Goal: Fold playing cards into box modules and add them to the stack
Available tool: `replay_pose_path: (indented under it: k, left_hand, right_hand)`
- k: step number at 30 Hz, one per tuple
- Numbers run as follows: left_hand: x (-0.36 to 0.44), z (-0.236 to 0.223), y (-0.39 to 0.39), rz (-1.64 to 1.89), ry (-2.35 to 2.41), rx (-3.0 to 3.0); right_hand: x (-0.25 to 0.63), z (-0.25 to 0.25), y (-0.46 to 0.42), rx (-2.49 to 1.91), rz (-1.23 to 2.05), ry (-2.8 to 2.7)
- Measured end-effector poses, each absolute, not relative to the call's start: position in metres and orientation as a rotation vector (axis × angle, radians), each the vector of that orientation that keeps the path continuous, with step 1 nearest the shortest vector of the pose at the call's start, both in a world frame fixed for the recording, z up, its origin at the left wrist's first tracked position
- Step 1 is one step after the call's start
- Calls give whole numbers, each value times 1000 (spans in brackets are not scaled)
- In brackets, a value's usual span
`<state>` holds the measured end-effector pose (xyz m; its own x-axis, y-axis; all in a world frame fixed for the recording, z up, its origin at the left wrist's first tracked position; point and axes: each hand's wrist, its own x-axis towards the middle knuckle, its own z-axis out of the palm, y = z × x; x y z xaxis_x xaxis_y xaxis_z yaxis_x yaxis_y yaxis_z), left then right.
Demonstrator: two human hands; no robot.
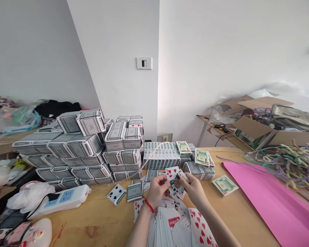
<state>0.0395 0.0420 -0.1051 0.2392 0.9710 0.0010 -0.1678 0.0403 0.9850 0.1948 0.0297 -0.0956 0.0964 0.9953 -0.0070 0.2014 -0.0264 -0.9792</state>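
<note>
Between my hands, a few playing cards are held face up; a nine of hearts and a king show. My left hand, with a red string bracelet at the wrist, pinches their left side. On their right side, my right hand has its fingers closed, dark nails visible. Below my wrists lies a spread of loose cards, partly hidden by my forearms. An eight of hearts is among them. Left of my left hand are a small stack with a spade card and a face-down stack.
Banded blocks of grey-backed cards are piled high at left. Boxed card decks stand behind my hands, and one green box lies to the right. A power strip is at left, pink sheet and tangled cords at right.
</note>
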Motion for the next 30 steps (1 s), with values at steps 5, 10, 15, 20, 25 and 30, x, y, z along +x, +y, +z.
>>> replay_pose_path:
  k: [5,10,15,20,25,30]
  left_hand:
    - [40,-111,46,1095,920,1109]
    - [40,-115,47,1089,935,1108]
    - [36,-110,48,1150,907,1145]
    - [32,-112,53,1129,937,1193]
    - [34,-118,55,1057,1012,1278]
    - [38,-122,53,1004,1131,1398]
  right_hand:
    - [192,-102,32,-1301,1161,-1207]
    - [192,-108,33,-1288,1224,-1212]
    - [196,-117,36,-1281,1233,-1170]
    - [194,-121,36,-1248,1249,-1142]
    - [194,-126,37,-1222,1220,-1110]
    - [191,-134,37,-1249,1142,-1064]
